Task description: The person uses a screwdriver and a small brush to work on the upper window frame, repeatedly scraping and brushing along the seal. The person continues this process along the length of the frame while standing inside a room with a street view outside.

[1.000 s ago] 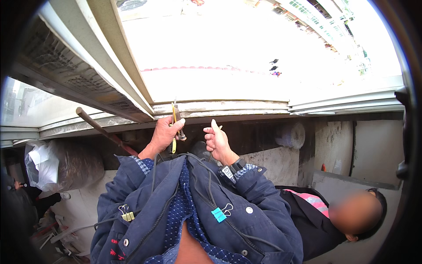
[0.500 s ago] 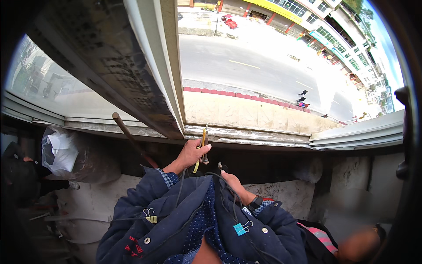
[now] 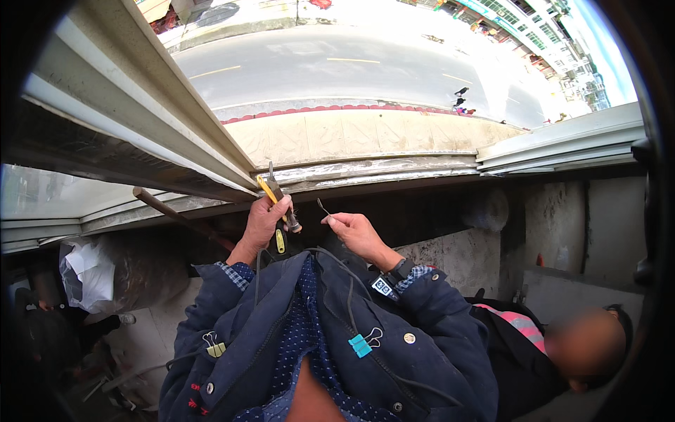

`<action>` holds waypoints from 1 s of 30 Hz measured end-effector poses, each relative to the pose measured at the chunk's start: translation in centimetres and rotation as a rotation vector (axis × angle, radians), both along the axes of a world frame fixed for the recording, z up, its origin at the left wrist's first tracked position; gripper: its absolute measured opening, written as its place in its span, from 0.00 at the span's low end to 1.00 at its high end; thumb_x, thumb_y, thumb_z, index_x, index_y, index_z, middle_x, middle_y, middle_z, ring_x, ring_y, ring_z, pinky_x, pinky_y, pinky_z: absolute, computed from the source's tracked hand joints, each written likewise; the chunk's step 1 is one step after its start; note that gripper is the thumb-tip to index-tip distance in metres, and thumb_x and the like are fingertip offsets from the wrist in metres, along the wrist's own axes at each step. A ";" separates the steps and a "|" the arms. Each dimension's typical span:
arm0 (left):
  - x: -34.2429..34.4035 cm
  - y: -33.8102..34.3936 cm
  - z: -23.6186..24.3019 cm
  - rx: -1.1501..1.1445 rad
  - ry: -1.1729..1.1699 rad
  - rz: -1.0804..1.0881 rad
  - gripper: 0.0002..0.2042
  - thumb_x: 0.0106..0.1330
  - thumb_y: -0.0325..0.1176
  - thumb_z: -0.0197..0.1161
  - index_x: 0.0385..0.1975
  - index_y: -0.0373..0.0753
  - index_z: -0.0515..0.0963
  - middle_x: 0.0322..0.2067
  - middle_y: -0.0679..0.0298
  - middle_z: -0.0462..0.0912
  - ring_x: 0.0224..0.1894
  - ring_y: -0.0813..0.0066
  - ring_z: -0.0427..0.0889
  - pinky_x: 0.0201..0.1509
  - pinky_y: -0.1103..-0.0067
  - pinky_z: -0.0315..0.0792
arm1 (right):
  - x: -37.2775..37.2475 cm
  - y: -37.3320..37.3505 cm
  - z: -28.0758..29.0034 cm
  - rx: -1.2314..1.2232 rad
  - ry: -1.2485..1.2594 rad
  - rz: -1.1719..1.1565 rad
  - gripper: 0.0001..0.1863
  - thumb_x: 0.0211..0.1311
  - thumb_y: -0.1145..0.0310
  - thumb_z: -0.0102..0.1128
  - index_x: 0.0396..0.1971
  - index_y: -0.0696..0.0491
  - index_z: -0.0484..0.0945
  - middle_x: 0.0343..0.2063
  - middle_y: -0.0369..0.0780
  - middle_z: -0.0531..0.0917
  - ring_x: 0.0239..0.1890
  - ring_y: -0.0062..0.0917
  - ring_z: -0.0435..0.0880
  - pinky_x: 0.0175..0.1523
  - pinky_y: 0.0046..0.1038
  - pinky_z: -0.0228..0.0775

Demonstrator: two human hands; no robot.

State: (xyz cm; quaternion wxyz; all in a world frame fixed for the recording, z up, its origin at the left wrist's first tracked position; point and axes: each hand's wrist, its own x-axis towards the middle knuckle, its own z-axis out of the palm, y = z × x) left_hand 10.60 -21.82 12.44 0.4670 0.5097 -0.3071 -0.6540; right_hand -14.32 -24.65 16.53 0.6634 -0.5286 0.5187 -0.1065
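Observation:
Left of centre, just inside the window track (image 3: pixel 365 171), my left hand (image 3: pixel 261 224) is wrapped around a bundle of slim tools. Among them are a yellow-bodied tool (image 3: pixel 266 188) and a dark chisel-like tool (image 3: pixel 275 188) with a narrow metal tip pointing at the track. Below the fingers sticks out a yellow-green handle end (image 3: pixel 280 242); whether it belongs to the yellow tool is hidden. My right hand (image 3: pixel 360 235) is closed in a pinch on a small thin metal tool (image 3: pixel 323 206) with a slightly widened tip, held apart from the left hand's tools.
A cream window frame (image 3: pixel 190 91) rises at left, and the opening drops to a street (image 3: pixel 302 67). A wooden stick (image 3: pixel 169 211) leans by the sill, near a plastic-wrapped bundle (image 3: pixel 91 271). Another person (image 3: pixel 520 352) is close at lower right.
The view has shifted, with the window opening now higher in it. My right hand has risen and turned inward, bringing the small metal tool nearer the left hand. My left hand keeps its tools.

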 end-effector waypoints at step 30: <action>1.4 3.6 -1.9 -0.054 -0.156 -0.013 0.12 0.75 0.41 0.60 0.41 0.37 0.80 0.27 0.67 0.79 0.25 0.82 0.77 0.31 0.81 0.77 | 2.7 -11.0 -3.6 -0.443 0.588 0.375 0.11 0.52 0.67 0.60 0.30 0.53 0.89 0.32 0.51 0.88 0.39 0.46 0.88 0.48 0.41 0.80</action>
